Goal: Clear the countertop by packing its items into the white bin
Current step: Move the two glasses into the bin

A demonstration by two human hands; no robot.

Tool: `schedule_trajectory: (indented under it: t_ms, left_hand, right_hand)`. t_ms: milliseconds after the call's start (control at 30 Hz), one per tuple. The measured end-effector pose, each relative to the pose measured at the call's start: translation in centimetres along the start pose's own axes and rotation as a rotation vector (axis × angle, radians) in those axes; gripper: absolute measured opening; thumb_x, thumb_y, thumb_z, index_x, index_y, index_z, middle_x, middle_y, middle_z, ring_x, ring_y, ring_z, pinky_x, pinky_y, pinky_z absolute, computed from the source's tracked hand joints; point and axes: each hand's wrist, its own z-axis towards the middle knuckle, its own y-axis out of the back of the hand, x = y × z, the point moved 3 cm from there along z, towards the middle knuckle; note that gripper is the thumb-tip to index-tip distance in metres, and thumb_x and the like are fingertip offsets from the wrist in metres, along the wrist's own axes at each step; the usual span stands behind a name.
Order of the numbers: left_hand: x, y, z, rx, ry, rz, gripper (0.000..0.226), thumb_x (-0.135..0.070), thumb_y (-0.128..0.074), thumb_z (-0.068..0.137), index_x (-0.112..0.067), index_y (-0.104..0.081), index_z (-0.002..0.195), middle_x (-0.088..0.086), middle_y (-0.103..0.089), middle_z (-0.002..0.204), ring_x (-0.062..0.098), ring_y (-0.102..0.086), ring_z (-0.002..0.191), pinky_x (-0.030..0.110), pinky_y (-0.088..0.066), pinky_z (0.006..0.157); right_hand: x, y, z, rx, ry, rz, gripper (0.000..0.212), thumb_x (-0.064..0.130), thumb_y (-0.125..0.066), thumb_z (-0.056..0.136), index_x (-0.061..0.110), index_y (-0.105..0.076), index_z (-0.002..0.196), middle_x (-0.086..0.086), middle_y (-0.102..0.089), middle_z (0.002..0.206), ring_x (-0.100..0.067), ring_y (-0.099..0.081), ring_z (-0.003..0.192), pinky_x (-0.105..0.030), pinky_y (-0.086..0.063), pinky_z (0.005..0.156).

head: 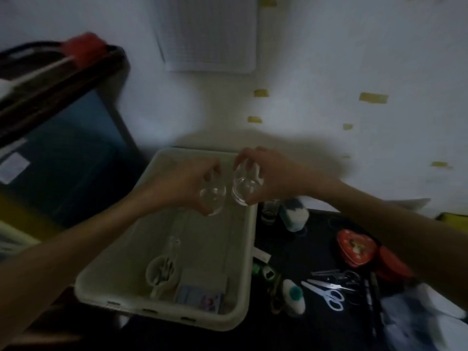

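Observation:
The white bin (243, 295) sits on the dark countertop (304, 333), left of centre. Both hands hover over its far half. My left hand (184, 181) grips a small clear glass (212, 198). My right hand (268, 173) holds a second clear glass (244, 184) from above, close beside the first. Inside the bin lie a white cup-like holder with utensils (162, 273), a clear item (174, 243) and a blue packet (200, 297).
To the right of the bin, the countertop holds white-handled scissors (329, 295), a red heart-shaped tin (357, 249), a white-and-teal gadget (295, 296), a blue-and-white bottle (293, 215), a small dark jar (268, 214) and a plastic bag (417, 320). A dark cart (63, 148) stands left.

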Motion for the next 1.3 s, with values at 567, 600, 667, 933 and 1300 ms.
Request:
schedule_trajectory:
  t_ms: [567, 600, 667, 933, 1300]
  left_hand:
    - [5.9, -17.1, -5.9, 0.496, 0.006, -0.075, 0.078, -0.031, -0.089, 0.061, -0.011, -0.046, 0.122, 0.005, -0.056, 0.11, 0.025, -0.06, 0.103, 0.03, -0.05, 0.079]
    - [6.0, -18.0, -6.0, 0.526, 0.016, -0.072, 0.081, -0.029, -0.089, 0.062, -0.01, -0.043, 0.125, 0.005, -0.054, 0.11, 0.026, -0.06, 0.105, 0.029, -0.049, 0.08]
    - [6.2, -19.5, -6.0, 0.559, -0.004, -0.067, 0.085, -0.028, -0.089, 0.059, -0.011, -0.041, 0.127, 0.007, -0.055, 0.118, 0.026, -0.06, 0.105, 0.028, -0.047, 0.078]
    - [6.4, -23.4, -7.3, 0.663, 0.012, -0.055, 0.09, -0.026, -0.085, 0.069, -0.008, -0.033, 0.14, 0.011, -0.049, 0.132, 0.03, -0.055, 0.117, 0.034, -0.044, 0.09]
    - [7.5, -24.3, -7.4, 0.716, 0.007, -0.106, 0.09, -0.018, -0.084, 0.07, -0.008, -0.03, 0.141, 0.014, -0.046, 0.136, 0.032, -0.052, 0.122, 0.035, -0.042, 0.093]
  right_hand:
    - [3.7, -20.1, 2.7, 0.611, -0.353, -0.031, 0.072, 0.03, -0.085, 0.072, 0.005, -0.046, 0.128, -0.009, -0.055, 0.118, -0.019, -0.06, 0.083, -0.027, -0.056, 0.055]
    - [3.6, -21.0, 2.5, 0.639, -0.399, 0.008, 0.074, 0.027, -0.084, 0.074, 0.005, -0.044, 0.131, -0.01, -0.051, 0.124, -0.021, -0.059, 0.093, -0.03, -0.058, 0.063]
    - [3.5, -22.7, 2.4, 0.691, -0.52, 0.093, 0.076, 0.022, -0.084, 0.074, 0.006, -0.042, 0.135, -0.011, -0.047, 0.128, -0.027, -0.057, 0.109, -0.041, -0.06, 0.077]
    - [4.0, -27.6, 2.9, 0.849, -0.788, 0.121, 0.07, 0.03, -0.084, 0.075, -0.002, -0.05, 0.127, -0.015, -0.049, 0.123, -0.037, -0.064, 0.104, -0.045, -0.06, 0.078]
    - [4.0, -30.9, 3.0, 0.935, -0.759, 0.059, 0.055, 0.041, -0.078, 0.08, 0.009, -0.061, 0.121, -0.013, -0.056, 0.126, -0.027, -0.063, 0.109, -0.039, -0.059, 0.077]
